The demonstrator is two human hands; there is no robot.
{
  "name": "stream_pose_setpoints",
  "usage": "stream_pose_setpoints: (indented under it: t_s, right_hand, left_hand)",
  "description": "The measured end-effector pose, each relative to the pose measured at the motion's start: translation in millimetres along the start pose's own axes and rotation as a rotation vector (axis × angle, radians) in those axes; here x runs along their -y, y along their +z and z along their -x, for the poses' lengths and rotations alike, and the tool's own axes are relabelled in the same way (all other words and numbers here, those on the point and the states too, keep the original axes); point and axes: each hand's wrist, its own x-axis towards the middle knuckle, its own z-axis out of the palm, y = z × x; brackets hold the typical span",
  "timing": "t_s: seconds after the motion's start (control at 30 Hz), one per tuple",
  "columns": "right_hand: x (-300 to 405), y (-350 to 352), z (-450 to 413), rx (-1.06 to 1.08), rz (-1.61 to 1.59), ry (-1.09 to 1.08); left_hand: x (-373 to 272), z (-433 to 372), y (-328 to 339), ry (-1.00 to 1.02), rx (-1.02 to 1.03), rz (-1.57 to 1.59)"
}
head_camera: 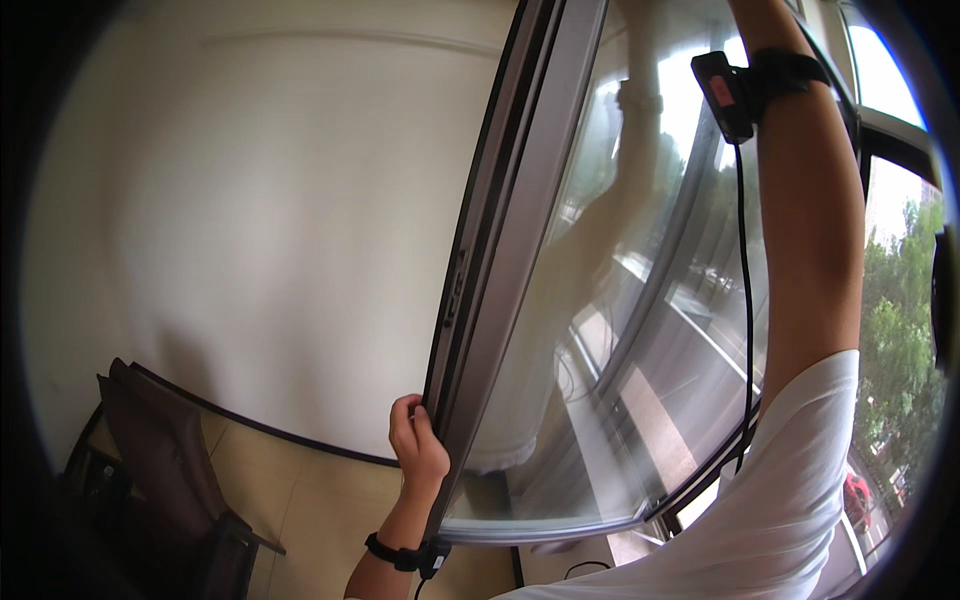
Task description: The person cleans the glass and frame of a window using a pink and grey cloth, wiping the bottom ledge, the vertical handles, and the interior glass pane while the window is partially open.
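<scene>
A glazed window sash (525, 247) with a dark metal frame stands swung inward before me, and its pane mirrors an arm and the window surroundings. My left hand (420, 442) is curled against the lower outer edge of that frame, its fingertips partly hidden. A latch fitting (454, 289) sits in the edge of the frame above it. My right arm (810, 217) reaches up beside the glass, and its hand is beyond the top of the picture. Both arms wear black straps with small devices and cables.
A pale wall (285, 225) with a dark skirting board is at the left. Dark brown leather-like seating (165, 450) stands at the lower left on a tan tiled floor (315, 517). Fixed window framing (896, 150) lies at the right, with trees outside.
</scene>
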Motion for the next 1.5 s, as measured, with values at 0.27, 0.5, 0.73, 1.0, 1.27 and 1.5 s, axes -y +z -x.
stream_pose_setpoints:
  t_s: [0.27,0.5,0.73,1.0,1.27,1.5]
  right_hand:
    - [-8.9,54.4,194.4,0.143,0.157,-0.094]
    - [-56.4,168.2,386.3,0.072,0.156,-0.398]
    - [-74.8,241.5,562.8,0.39,0.171,-0.253]
    - [-90.0,339.4,797.1,0.582,-0.02,-0.205]
    - [-82.5,383.9,902.6,0.786,-0.017,0.017]
    - [-102.9,332.5,907.4,0.904,0.161,0.062]
  left_hand:
    - [15.9,-2.4,14.1,0.01,0.009,0.011]
    - [40.0,-14.0,2.8,-0.019,-0.024,0.051]
    - [42.7,-24.4,9.5,-0.064,-0.02,0.101]
    - [51.1,-30.0,-28.8,0.118,0.101,-0.12]
    - [46.7,-21.5,-19.1,-0.02,-0.111,0.037]
    - [44.0,-30.5,-19.3,-0.025,-0.15,-0.025]
